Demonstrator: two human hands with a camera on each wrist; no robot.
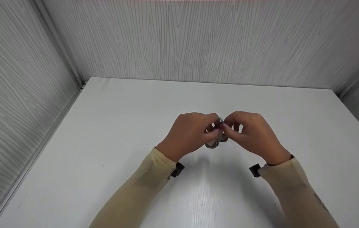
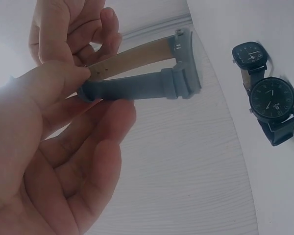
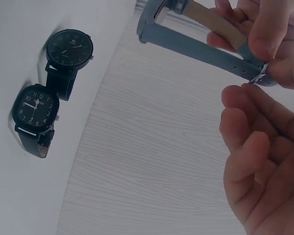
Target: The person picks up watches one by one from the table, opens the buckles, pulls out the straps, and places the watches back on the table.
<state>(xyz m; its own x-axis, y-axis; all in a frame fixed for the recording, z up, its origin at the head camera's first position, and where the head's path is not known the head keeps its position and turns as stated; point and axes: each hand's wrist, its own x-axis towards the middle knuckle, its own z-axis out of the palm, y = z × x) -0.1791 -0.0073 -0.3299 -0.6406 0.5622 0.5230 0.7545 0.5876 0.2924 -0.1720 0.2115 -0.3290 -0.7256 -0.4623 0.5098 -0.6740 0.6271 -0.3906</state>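
Note:
A wristwatch with a blue-grey strap [image 2: 132, 87] hangs between both hands, its case edge-on and its dial turned out of sight. The strap's tan lining shows on the inner side. My left hand [image 1: 192, 131] pinches the strap near its joined end, thumb on one side and fingers on the other. From the opposite side, my right hand [image 1: 255, 131] pinches the same end by the metal buckle [image 3: 258, 74]. The fingertips of both hands almost meet there. Whether the buckle's pin sits in a hole cannot be made out.
Two black watches lie close together on the white table [image 1: 128, 110], one with a round dial [image 3: 69, 48] and one with a squarish dial [image 3: 36, 108]. In the head view the hands mostly hide that spot. Wood-grain panels [image 1: 179, 41] stand behind and at the sides.

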